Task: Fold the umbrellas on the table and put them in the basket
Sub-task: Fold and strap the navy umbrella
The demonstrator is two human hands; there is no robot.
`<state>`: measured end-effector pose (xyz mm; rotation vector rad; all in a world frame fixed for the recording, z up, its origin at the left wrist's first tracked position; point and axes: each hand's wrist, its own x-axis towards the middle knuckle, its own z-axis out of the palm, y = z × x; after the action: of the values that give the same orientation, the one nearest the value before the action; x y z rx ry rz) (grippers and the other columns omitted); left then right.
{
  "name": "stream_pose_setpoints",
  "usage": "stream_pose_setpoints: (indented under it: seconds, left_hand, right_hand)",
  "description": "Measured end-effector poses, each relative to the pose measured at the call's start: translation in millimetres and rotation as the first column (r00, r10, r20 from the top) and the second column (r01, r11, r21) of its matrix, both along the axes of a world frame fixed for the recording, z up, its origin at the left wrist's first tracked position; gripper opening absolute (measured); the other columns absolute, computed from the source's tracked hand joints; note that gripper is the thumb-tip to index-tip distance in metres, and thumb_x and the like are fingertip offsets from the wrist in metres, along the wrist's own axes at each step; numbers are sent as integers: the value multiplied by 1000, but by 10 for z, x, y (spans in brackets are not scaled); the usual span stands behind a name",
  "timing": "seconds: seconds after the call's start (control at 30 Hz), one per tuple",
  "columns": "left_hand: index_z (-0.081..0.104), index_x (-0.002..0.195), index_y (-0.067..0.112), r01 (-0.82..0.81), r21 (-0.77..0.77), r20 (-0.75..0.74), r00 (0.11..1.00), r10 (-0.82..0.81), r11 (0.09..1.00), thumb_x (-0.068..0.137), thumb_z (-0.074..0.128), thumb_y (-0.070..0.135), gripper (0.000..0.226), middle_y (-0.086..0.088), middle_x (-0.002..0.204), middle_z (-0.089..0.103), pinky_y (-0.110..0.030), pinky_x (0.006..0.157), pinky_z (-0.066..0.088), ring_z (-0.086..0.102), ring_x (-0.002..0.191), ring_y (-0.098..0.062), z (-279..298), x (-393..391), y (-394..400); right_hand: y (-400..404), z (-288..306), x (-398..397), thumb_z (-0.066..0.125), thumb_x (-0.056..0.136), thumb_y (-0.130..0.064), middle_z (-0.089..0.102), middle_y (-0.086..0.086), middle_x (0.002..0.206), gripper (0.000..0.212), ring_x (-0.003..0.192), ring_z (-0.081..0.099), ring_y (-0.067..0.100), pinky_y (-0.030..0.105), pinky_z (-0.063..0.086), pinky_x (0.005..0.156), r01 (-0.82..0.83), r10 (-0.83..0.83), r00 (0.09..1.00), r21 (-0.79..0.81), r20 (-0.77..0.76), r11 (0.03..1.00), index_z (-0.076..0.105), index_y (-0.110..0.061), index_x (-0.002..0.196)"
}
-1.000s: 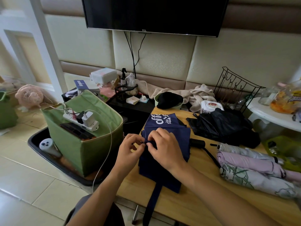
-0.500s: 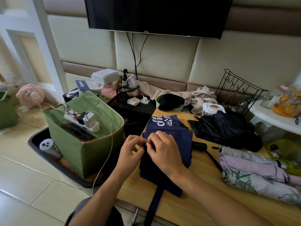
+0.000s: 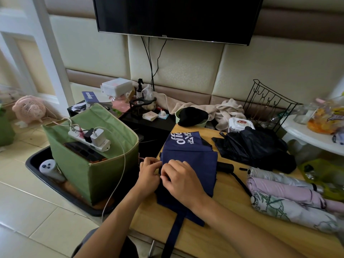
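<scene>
The television [image 3: 175, 15] reads "TCL"; the navy umbrella [image 3: 193, 164] shows "offic".

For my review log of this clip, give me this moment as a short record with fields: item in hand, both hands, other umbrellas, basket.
item in hand: navy umbrella, flat on the wooden table
left hand: pinches the canopy's left edge
right hand: pinches the same edge, beside the left
other umbrellas: black umbrella loose; silver umbrella, pink umbrella, floral umbrella rolled
basket: green basket on the floor, holding a power strip
</scene>
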<state>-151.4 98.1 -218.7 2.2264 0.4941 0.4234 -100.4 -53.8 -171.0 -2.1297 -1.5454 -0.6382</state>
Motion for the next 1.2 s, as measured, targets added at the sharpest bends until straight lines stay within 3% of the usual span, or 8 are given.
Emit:
stream_pose_setpoints:
  seconds: [0.17,0.23,0.33,0.47,0.67,0.93,1.07,1.2]
  left_hand:
    - [77,94,13,-109,-511,114,975,193,853,100,53,9,25,-1,123,47,-37,101,47,49,114,-14,80,34,18]
    - [78,85,14,-118,-462,126,972,197,879,100,60,26,26,-3,121,50,-29,93,44,50,110,-9,84,14,4]
    - [73,71,40,-132,-191,144,976,161,973,91,73,33,22,-4,108,60,-39,97,45,50,111,-17,-32,20,36]
    - [64,58,52,-162,-149,156,970,185,975,92,73,30,41,1,97,60,-51,98,45,51,109,-22,-56,50,53]
    - [81,85,26,-127,-87,128,982,137,988,96,68,29,16,4,97,62,-52,101,41,50,111,-21,-95,48,82]
    - [80,84,17,-110,-18,138,984,111,994,97,66,29,22,15,85,59,-54,100,41,54,103,-24,-37,9,21]
    - [71,119,22,-131,17,-50,990,132,991,98,61,45,33,-1,126,50,-39,108,33,40,126,-26,80,-56,-80]
    - [49,139,28,-61,115,-157,984,79,991,95,64,43,49,-1,140,38,-41,110,34,32,132,-25,59,-154,-121]
  right_hand:
    - [-3,-157,-43,61,92,-21,57,-3,85,5,75,52,15,30,42,69,-26,26,1000,-71,4,997,59,-18,90]
    - [12,-214,-66,66,90,-19,57,-2,84,8,75,52,16,31,42,68,-23,22,1000,-87,-13,996,59,-18,89]
    - [15,-258,-84,67,90,-17,59,0,86,7,76,55,18,34,49,68,-49,38,995,-112,-95,992,59,-16,90]
    - [-58,-191,-72,62,95,-31,56,-3,96,14,84,53,13,29,48,68,-115,62,947,-155,-315,981,59,-17,97]
    - [-316,-127,85,61,94,-44,52,-9,96,23,83,51,10,30,48,68,-78,4,952,-231,-305,970,57,-23,101]
    - [-545,-210,89,58,97,-30,58,-8,94,10,81,57,13,32,49,78,-53,-18,974,-308,-225,950,60,-22,103]
    - [-558,-242,87,57,95,-19,60,-6,91,5,79,58,14,29,47,76,-59,-23,970,-326,-242,943,60,-20,98]
    - [-567,-246,78,56,97,-21,57,-8,95,2,82,55,12,29,46,70,-59,-56,940,-322,-336,945,56,-22,99]
